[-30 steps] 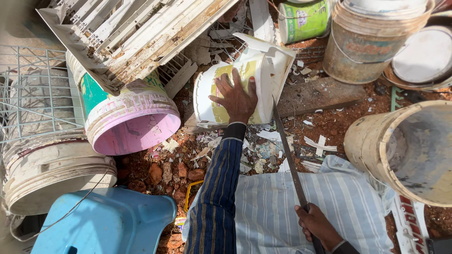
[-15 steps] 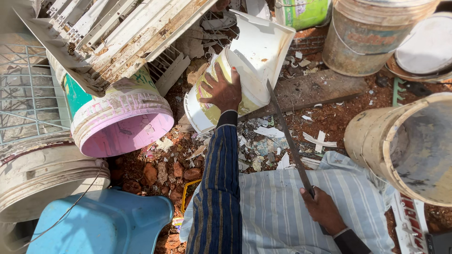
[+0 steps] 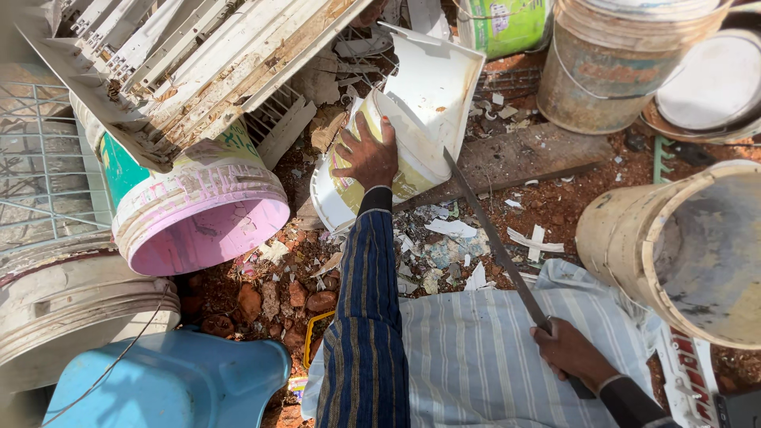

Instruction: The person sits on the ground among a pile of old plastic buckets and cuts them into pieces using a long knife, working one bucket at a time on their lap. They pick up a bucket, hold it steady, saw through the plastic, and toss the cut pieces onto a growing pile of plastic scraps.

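The cracked white and yellow plastic bucket (image 3: 396, 150), in the upper middle of the frame among rubble, looked light, stiff and brittle, best held by its rounded wall. The left hand (image 3: 366, 154) pressed spread fingers on it; the right hand (image 3: 572, 353) was clamped round a long metal blade (image 3: 495, 238).

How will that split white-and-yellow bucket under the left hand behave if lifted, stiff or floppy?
The split bucket will probably flex: its wall is cut open and one flap stands splayed. Likely light, being thin empty plastic. The left hand presses its curved side, so it may rock or roll on the rubble.
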`<state>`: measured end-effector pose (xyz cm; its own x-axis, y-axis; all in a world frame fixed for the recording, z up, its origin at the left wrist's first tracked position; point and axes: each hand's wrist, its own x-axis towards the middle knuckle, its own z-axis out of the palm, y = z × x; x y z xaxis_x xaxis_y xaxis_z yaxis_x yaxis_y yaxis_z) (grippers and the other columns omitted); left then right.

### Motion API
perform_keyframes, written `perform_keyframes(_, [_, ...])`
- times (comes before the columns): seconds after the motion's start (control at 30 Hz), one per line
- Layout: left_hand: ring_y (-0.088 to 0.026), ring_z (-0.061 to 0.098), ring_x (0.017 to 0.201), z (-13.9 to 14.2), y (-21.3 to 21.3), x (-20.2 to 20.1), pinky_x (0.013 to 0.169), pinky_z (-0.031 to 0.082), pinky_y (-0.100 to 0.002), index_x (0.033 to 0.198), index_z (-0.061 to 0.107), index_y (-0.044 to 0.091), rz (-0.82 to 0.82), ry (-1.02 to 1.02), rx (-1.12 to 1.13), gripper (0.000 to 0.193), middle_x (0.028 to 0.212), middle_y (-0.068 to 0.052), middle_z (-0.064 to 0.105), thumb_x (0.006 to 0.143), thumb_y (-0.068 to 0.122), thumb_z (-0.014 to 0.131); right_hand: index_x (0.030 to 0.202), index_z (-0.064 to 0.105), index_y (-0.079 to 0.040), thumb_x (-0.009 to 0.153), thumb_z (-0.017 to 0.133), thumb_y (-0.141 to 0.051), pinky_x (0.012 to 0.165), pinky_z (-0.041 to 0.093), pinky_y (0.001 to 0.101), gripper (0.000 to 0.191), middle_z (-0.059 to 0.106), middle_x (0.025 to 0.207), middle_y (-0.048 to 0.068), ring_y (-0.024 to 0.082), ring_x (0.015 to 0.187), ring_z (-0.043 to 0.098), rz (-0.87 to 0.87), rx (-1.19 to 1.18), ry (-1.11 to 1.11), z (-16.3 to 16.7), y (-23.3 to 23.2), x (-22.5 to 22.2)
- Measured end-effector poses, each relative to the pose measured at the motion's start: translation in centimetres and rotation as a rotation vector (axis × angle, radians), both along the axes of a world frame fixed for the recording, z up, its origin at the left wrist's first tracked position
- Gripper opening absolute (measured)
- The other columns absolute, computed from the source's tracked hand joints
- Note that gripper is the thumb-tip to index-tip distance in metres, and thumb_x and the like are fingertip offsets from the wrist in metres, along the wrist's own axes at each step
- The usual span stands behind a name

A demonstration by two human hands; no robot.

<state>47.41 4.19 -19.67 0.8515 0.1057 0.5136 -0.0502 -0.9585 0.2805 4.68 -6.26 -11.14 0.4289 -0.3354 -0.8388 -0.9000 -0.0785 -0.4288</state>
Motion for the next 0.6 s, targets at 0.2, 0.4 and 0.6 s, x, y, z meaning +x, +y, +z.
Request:
perform_keyframes(0.2, [-0.046, 0.047, 0.138, 3.2, 0.1, -3.3, 0.099, 0.025, -0.080, 0.152, 0.047, 0.022, -0.191, -0.005, 0.028, 0.071, 0.148, -0.022, 0.050, 0.100, 0.070, 0.039, 0.086, 0.054, 0.000, 0.098, 0.062, -0.039, 0.035, 0.037, 0.0367, 0.041, 0.043, 0.055, 0.006, 0.016, 0.036, 0.039, -0.200, 0.108, -0.127, -5.9, 0.0, -5.5])
perform_keyframes(0.4, [-0.042, 0.029, 0.159, 3.5, 3.5, -6.3, 0.127, 0.018, -0.072, 0.164, 0.028, 0.020, -0.380, -0.184, -0.054, 0.066, 0.169, -0.018, 0.029, 0.110, 0.058, 0.030, 0.085, 0.052, -0.001, 0.097, 0.063, -0.040, 0.039, 0.037, 0.0364, 0.042, 0.046, 0.058, 0.005, 0.018, 0.039, 0.041, -0.263, 0.278, -0.055, -7.9, 1.3, -5.8])
perform_keyframes(0.6, [-0.043, 0.036, 0.144, 1.7, 9.7, -1.2, 0.114, 0.039, -0.056, 0.153, 0.031, 0.000, -0.339, -0.020, -0.631, 0.090, 0.157, -0.026, 0.030, 0.085, 0.035, 0.078, 0.086, 0.051, -0.002, 0.095, 0.066, -0.035, 0.039, 0.036, 0.0363, 0.037, 0.045, 0.058, 0.005, 0.017, 0.041, 0.041, -0.343, 0.438, -0.067, -8.2, 0.1, -5.8])
